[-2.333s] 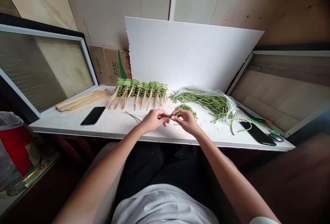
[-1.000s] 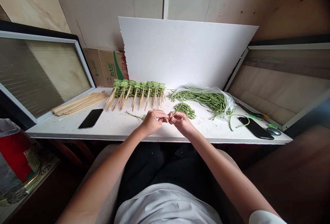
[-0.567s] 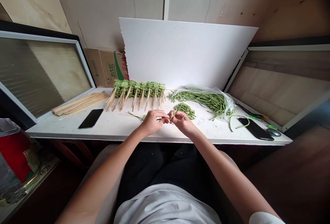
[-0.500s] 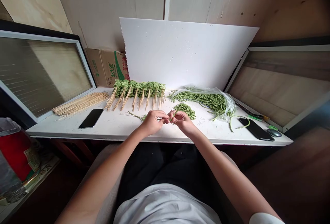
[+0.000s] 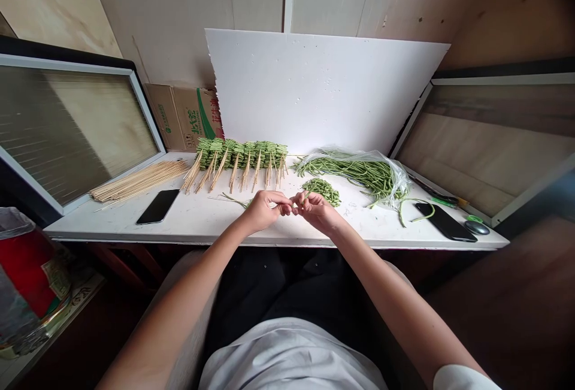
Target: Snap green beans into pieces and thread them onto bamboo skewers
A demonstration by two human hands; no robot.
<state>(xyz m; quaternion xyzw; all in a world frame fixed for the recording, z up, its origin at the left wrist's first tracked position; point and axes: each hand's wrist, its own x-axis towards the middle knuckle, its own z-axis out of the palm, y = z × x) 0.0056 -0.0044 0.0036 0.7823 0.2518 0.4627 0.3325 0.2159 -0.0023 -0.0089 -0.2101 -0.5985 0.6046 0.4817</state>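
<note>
My left hand (image 5: 263, 211) and my right hand (image 5: 318, 212) meet above the front middle of the white table, fingertips almost touching. Both are closed in a pinch on a thin green bean (image 5: 306, 195), which shows between and just above the right fingers. Most of it is hidden by the fingers. A bean end (image 5: 236, 200) sticks out to the left behind my left hand; whether it joins what I hold, I cannot tell. Just beyond my right hand lies a heap of short bean pieces (image 5: 324, 190).
Skewered beans (image 5: 242, 155) are stacked at the back left, beside loose bamboo skewers (image 5: 139, 181). Long beans (image 5: 359, 175) lie in a clear plastic bag at the back right. Phones lie left (image 5: 158, 206) and right (image 5: 445, 222). A white board (image 5: 327, 90) stands behind.
The bean piece between my hands shows less and sits more upright at my right fingers. The hands have barely moved; the whole view has shifted slightly.
</note>
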